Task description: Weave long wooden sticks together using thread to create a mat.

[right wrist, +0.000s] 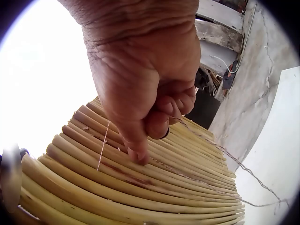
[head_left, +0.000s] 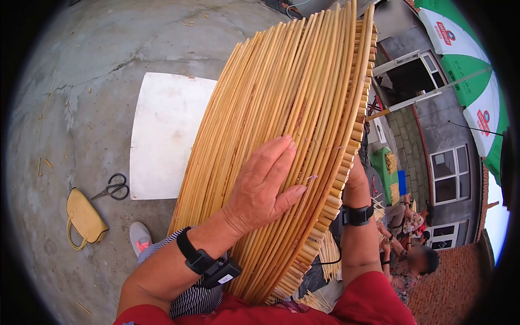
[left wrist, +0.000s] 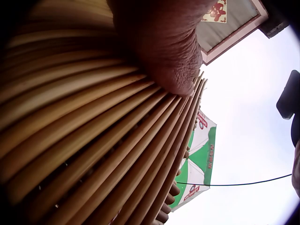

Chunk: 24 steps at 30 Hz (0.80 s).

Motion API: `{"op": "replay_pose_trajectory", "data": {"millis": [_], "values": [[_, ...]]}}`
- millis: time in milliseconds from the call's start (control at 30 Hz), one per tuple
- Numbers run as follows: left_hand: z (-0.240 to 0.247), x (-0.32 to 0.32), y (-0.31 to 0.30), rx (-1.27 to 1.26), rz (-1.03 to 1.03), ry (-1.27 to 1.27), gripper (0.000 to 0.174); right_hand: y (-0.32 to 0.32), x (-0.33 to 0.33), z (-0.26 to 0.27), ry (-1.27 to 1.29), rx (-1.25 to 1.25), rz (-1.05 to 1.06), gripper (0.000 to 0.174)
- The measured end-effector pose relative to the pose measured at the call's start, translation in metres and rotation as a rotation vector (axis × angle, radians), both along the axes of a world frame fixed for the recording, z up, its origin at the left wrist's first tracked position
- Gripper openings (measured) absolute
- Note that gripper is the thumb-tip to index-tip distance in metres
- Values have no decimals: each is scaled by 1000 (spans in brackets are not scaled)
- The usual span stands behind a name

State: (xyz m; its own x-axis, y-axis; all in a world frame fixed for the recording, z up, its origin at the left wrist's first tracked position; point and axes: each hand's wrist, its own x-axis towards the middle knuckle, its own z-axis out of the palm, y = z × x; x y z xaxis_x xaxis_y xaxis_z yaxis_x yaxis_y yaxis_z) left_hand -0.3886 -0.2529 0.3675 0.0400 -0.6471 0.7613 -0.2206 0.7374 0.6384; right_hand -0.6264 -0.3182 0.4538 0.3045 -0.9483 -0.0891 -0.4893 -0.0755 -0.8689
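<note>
A thick curved panel of tan stalks (head_left: 271,97) stands tilted before the person. The left hand (head_left: 265,181) lies on its near face, fingers nearly straight and thumb apart; in the left wrist view the thumb side of this hand (left wrist: 164,42) touches the stalks (left wrist: 108,136). The right hand (head_left: 356,176) is behind the panel's right edge, its fingers hidden in the head view. In the right wrist view that hand (right wrist: 145,79) has curled fingers round a thin twisted twine (right wrist: 225,152), with one fingertip on the stalks (right wrist: 140,192). A short pale thread crosses the stalks beside it.
A white board (head_left: 168,135) lies on the concrete floor, left of the panel. Black scissors (head_left: 116,187) and a yellow bag (head_left: 85,216) are further left, near a grey shoe (head_left: 140,236). At right are seated people, a green table (head_left: 383,170) and an umbrella (head_left: 468,81).
</note>
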Motion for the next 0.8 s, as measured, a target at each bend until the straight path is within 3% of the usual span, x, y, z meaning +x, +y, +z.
{"op": "replay_pose_trajectory", "data": {"millis": [200, 333, 433, 567, 700, 800], "values": [[-1, -3, -1, 10, -18, 13, 60, 7, 5, -3, -86, 47, -138, 63], [-3, -3, -1, 21, -18, 12, 60, 5, 3, -2, -37, -10, -105, 64], [-1, -3, -1, 15, -17, 14, 61, -5, -8, -10, 256, -260, 39, 57], [1, -3, 0, 30, -22, 2, 61, -3, -2, -2, 205, -227, 58, 51], [0, -4, 0, 28, -16, -17, 60, 3, 0, -11, 68, -228, -75, 43], [-1, -3, 0, 40, -13, -35, 60, 3, 13, -1, 156, -265, -23, 38]]}}
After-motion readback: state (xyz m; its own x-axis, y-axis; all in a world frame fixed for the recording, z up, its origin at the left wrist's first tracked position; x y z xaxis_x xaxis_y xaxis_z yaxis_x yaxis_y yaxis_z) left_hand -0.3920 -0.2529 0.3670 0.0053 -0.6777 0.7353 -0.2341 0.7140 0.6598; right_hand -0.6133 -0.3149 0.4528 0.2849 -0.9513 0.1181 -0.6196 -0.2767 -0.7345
